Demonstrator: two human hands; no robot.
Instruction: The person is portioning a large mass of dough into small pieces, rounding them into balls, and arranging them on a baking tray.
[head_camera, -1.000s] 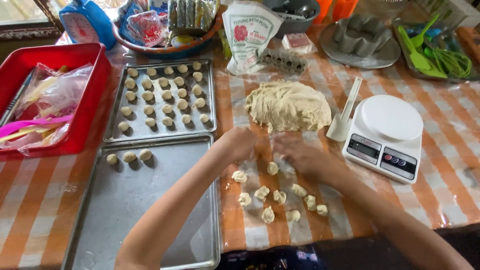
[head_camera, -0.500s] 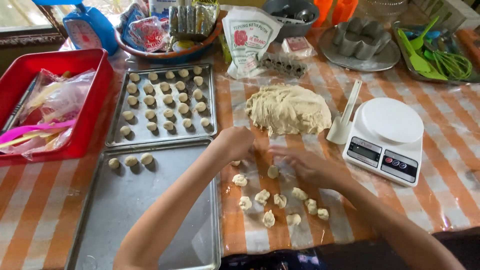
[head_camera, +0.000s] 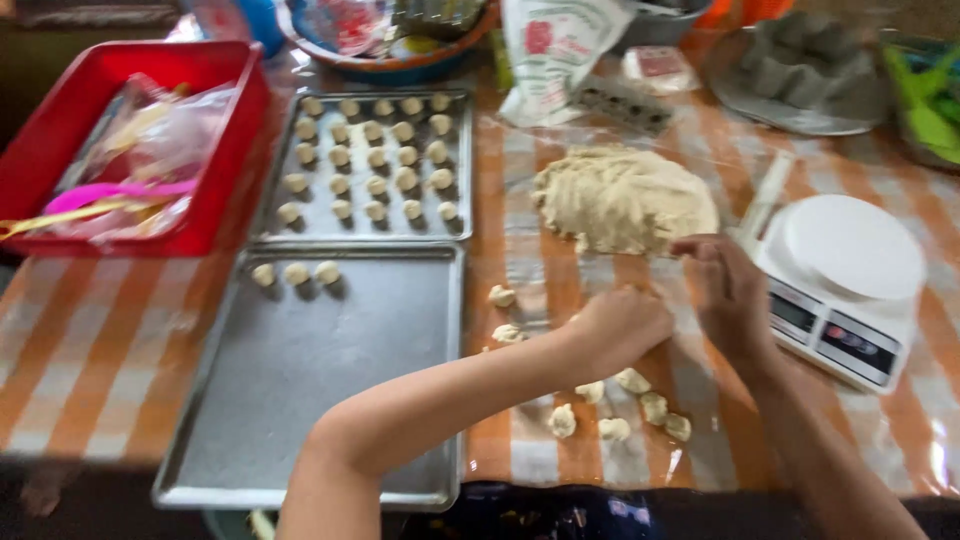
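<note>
While hands work | dough mound (head_camera: 622, 198) touches right hand (head_camera: 727, 290) | left hand (head_camera: 620, 325) near

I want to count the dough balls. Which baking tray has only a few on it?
The nearer tray, closest to the person: it holds just three balls along its far edge. The farther tray beside the red bin is filled with rows.

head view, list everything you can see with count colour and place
dough mound: one, cream, centre of table
small dough pieces: several, cream, near edge by the hands
far baking tray: one, grey, rows of dough balls
near baking tray: one, grey, three dough balls at far edge
kitchen scale: one, white, right
red bin: one, left, holds bags
left hand: fisted, over the table
right hand: at the mound's near edge
</note>
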